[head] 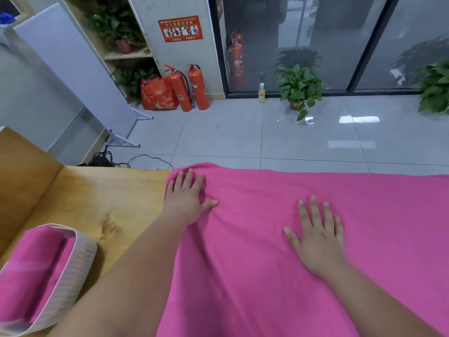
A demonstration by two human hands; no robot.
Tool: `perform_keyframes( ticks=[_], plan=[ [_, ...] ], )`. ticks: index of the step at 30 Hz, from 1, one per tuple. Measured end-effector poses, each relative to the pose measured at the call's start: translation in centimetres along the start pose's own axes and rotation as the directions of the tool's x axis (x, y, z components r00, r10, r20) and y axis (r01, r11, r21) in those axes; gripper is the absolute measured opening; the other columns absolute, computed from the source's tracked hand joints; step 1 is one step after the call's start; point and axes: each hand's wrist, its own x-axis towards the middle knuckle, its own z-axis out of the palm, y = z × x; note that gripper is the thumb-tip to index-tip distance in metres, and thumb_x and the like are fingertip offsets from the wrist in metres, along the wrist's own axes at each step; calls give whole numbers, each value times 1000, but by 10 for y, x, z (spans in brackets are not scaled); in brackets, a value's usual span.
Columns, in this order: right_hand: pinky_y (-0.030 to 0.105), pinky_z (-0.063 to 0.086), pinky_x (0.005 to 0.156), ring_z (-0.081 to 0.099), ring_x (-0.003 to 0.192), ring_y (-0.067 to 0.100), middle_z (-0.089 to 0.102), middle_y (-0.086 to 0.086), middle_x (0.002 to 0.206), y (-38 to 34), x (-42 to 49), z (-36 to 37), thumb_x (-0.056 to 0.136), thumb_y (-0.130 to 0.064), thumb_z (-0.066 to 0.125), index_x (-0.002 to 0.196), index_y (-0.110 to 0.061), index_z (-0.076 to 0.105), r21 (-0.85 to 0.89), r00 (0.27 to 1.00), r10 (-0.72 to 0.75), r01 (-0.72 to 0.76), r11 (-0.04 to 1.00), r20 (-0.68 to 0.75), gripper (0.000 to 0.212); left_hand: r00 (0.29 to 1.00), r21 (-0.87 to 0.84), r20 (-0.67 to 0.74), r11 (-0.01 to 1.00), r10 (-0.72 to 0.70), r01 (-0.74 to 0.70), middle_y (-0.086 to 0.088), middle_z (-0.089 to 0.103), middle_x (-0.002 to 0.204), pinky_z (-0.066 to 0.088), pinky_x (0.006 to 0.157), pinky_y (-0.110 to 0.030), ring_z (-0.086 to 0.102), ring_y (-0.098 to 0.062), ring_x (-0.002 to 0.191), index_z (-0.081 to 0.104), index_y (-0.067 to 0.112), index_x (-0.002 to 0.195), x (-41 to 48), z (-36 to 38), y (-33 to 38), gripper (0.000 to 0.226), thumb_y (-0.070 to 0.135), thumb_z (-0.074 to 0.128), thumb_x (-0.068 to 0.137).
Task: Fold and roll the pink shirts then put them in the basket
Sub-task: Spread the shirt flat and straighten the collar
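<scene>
Resting splayed on the edge-cropped pink shirt (245, 259): left hand (187, 199), right hand (318, 238).

Soft, even indoor light, moderately bright, with no hard shadows. White patches of glare sit on the glossy floor tiles (359, 119), and the glass wall (340, 45) behind them shows hazy, washed-out reflections. Faint, soft shadows edge the left hand (187, 198) and right hand (318, 239) where they lie flat on the pink shirt (255, 276). Wide-angle distortion bends straight lines near the edges. Detail is slightly soft throughout; the basket (80, 259) at lower left looks smeared.
</scene>
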Motion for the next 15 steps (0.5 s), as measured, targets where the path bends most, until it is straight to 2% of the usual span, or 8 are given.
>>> perform_keyframes(
  ticks=[2,5,8,10,12,15],
  plan=[
    [53,-7,130,-25,159,27,-30,-5,171,-3,3,-6,96,-81,12,166,-35,-15,22,999,5,-6,1000,33,88,987,-5,-138,997,-79,79,-8,6,177,9,130,-55,4,-35,162,17,28,167,-26,3,18,91,77,43,95],
    [53,-4,130,-23,160,26,-27,-5,172,0,7,-14,94,-83,17,167,-35,-11,38,997,-6,3,999,82,91,940,-238,-312,969,-139,64,-10,16,175,19,129,-56,11,-33,162,30,22,164,-116,30,51,69,58,37,106],
    [53,2,131,-14,162,24,-14,-4,176,10,0,-22,88,-89,5,168,-36,-3,135,997,-60,53,990,54,97,955,-293,-238,950,-177,103,-7,5,177,17,130,-53,-1,-25,163,22,23,168,-237,72,58,71,60,33,108],
    [54,12,131,-3,163,25,-2,-2,177,15,-17,-22,90,-87,2,169,-32,7,189,997,-66,75,979,-50,96,956,-281,-211,949,-203,139,-8,11,176,22,128,-53,9,-26,163,29,20,166,-291,94,39,77,62,39,103],
    [54,14,131,-2,163,25,1,-3,177,14,-45,-17,98,-79,6,169,-28,13,150,987,-84,104,983,-135,87,960,-227,-203,963,-193,146,-7,9,177,17,128,-50,9,-25,163,24,20,167,-309,105,12,80,65,37,102],
    [52,11,131,-9,163,22,-5,-3,177,5,-99,-2,104,-70,10,169,-28,11,79,973,-141,157,984,-181,78,980,-83,-146,989,-134,123,-6,-4,177,8,130,-47,-5,-24,163,8,24,169,-283,98,-20,82,72,20,104]
  ],
)
